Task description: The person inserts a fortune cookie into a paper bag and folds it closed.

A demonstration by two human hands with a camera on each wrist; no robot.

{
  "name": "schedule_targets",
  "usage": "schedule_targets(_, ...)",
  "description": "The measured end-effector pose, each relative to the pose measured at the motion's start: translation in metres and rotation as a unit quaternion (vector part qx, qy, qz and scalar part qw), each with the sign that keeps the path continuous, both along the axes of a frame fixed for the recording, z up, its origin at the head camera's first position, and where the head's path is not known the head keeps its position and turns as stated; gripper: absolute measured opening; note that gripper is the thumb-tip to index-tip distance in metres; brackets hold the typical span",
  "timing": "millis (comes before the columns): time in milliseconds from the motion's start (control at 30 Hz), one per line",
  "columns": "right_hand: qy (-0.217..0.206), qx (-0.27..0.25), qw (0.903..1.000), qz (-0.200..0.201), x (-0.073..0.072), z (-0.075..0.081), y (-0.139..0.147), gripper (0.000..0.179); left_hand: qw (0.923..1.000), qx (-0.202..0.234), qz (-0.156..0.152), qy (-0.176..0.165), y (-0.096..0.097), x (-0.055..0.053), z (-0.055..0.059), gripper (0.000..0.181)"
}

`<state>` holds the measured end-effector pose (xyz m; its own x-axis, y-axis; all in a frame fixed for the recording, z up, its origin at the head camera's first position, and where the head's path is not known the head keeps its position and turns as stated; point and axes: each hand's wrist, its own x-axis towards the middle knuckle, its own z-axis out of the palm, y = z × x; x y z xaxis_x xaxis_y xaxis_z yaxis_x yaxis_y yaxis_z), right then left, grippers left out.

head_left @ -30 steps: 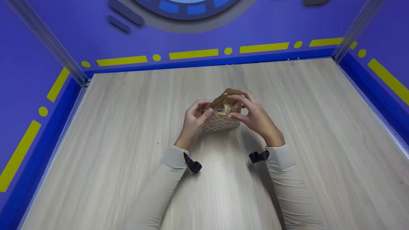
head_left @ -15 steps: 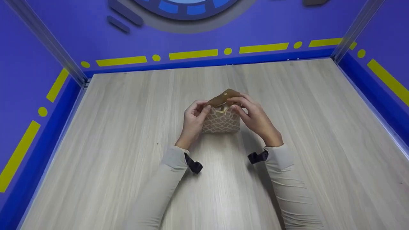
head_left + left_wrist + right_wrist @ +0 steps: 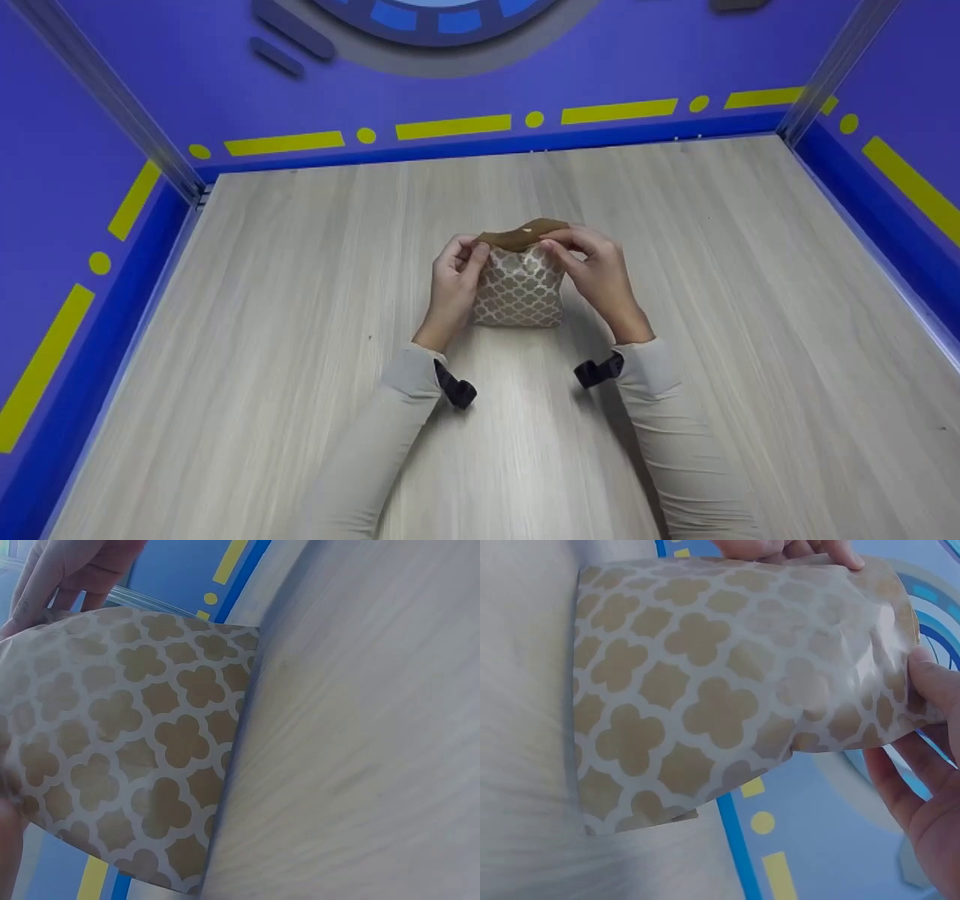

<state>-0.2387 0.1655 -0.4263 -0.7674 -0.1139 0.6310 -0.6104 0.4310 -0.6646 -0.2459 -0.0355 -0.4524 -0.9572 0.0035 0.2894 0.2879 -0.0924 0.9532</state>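
A brown paper bag point(image 3: 519, 291) with a white quatrefoil lattice pattern stands on the table between both hands. Its top edge is bunched, and a plain brown flap point(image 3: 517, 238) shows at the back of the mouth. The left hand point(image 3: 454, 277) pinches the top left corner between thumb and fingers. At the top right edge the right hand point(image 3: 596, 270) pinches the paper, its thumb on the near side. In the right wrist view the bag point(image 3: 682, 690) looks shiny and creased near that thumb. What the bag contains is hidden now.
The pale wood-grain table point(image 3: 270, 360) reaches back to a blue-purple wall point(image 3: 450, 97) with yellow dashes. Similar panels close off the left and right sides. A black wrist camera point(image 3: 456, 386) is strapped at the left cuff, another black camera point(image 3: 600, 370) at the right.
The bag's mouth has closed up, hiding the clear and yellowish contents seen earlier. Its patterned front now faces the head camera more fully. The right hand has shifted slightly left and down.
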Motion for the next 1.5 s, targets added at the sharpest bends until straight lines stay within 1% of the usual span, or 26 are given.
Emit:
schedule_targets(100, -0.020, -0.038, 0.9991, 0.001, 0.000, -0.001, -0.002, 0.012, 1.0000, 0.000, 0.005, -0.003, 0.000, 0.000, 0.000, 0.010)
schedule_targets(200, -0.050, -0.087, 0.9949, 0.011, 0.000, -0.001, -0.004, 0.013, 0.9998, -0.007, 0.016, -0.005, 0.001, -0.001, 0.000, 0.012)
schedule_targets(267, -0.069, -0.112, 0.9912, 0.017, 0.001, 0.000, -0.005, 0.015, 0.9996, -0.014, 0.024, -0.004, 0.001, -0.002, -0.001, 0.013)
schedule_targets(367, -0.091, -0.133, 0.9866, 0.022, 0.006, 0.006, -0.006, 0.024, 0.9993, -0.020, 0.030, -0.005, 0.001, 0.000, 0.001, 0.015)
schedule_targets(500, -0.113, -0.141, 0.9829, 0.035, 0.012, 0.016, -0.007, 0.037, 0.9993, -0.017, 0.033, -0.006, 0.000, 0.009, 0.016, 0.014)
schedule_targets(567, -0.119, -0.144, 0.9815, 0.041, 0.013, 0.017, -0.006, 0.042, 0.9994, -0.008, 0.033, -0.010, -0.001, 0.013, 0.022, 0.013)
schedule_targets(600, -0.122, -0.147, 0.9806, 0.044, 0.013, 0.017, -0.005, 0.043, 0.9995, -0.002, 0.031, -0.011, -0.002, 0.014, 0.024, 0.012)
schedule_targets(667, -0.133, -0.150, 0.9786, 0.045, 0.013, 0.017, -0.005, 0.043, 0.9995, 0.007, 0.026, -0.016, -0.003, 0.013, 0.025, 0.012)
schedule_targets(733, -0.151, -0.154, 0.9754, 0.042, 0.013, 0.017, -0.004, 0.041, 0.9995, 0.010, 0.023, -0.018, -0.004, 0.010, 0.020, 0.012)
schedule_targets(833, -0.178, -0.151, 0.9716, 0.038, 0.014, 0.020, -0.003, 0.034, 0.9997, 0.008, 0.018, -0.014, -0.006, 0.003, 0.011, 0.014)
schedule_targets(900, -0.188, -0.147, 0.9703, 0.038, 0.013, 0.020, -0.001, 0.030, 0.9999, 0.004, 0.011, -0.008, -0.008, -0.002, 0.005, 0.014)
schedule_targets(933, -0.189, -0.143, 0.9707, 0.040, 0.013, 0.020, 0.000, 0.028, 1.0000, 0.002, 0.007, -0.004, -0.008, -0.003, 0.004, 0.015)
schedule_targets(1033, -0.185, -0.134, 0.9725, 0.045, 0.007, 0.012, 0.004, 0.024, 0.9999, -0.006, -0.006, 0.006, -0.010, -0.004, 0.001, 0.017)
schedule_targets(1167, -0.186, -0.118, 0.9744, 0.044, -0.002, -0.001, 0.010, 0.020, 0.9995, -0.026, -0.010, 0.014, -0.013, -0.005, 0.000, 0.019)
schedule_targets(1233, -0.193, -0.115, 0.9736, 0.043, -0.004, -0.003, 0.011, 0.018, 0.9995, -0.028, -0.011, 0.015, -0.014, -0.005, 0.000, 0.019)
schedule_targets(1333, -0.201, -0.117, 0.9716, 0.046, -0.004, -0.004, 0.014, 0.018, 0.9993, -0.029, -0.021, 0.014, -0.016, -0.005, 0.000, 0.020)
schedule_targets(1500, -0.214, -0.125, 0.9673, 0.055, -0.003, -0.003, 0.015, 0.021, 0.9987, -0.020, -0.047, -0.007, -0.018, -0.006, 0.000, 0.019)
